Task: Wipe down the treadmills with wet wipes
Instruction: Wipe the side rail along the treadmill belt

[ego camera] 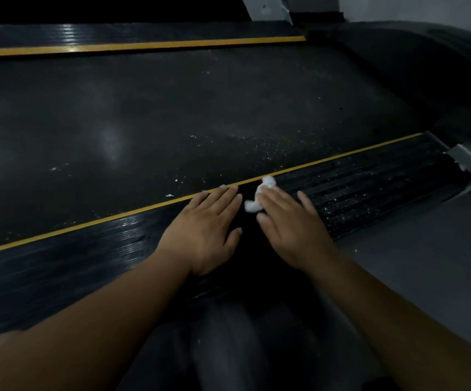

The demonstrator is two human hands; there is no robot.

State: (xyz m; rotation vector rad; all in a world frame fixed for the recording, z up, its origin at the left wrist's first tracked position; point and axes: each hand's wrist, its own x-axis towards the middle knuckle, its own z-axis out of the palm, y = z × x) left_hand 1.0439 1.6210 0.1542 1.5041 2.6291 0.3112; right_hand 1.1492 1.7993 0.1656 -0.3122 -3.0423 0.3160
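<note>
Your left hand lies flat at centre frame, fingers straight and together, on the near ribbed side rail. Just to its right, your right hand presses the crumpled white wipe onto that rail with extended fingers. Beyond them lies the speckled running belt.

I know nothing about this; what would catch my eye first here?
Two bare hands at the centre: the right hand presses a crumpled white wipe onto the ribbed side rail of a dark treadmill, the left hand flat beside it. A thin yellow stripe runs along the rail's edge, and pale specks dot the belt beyond it.
</note>
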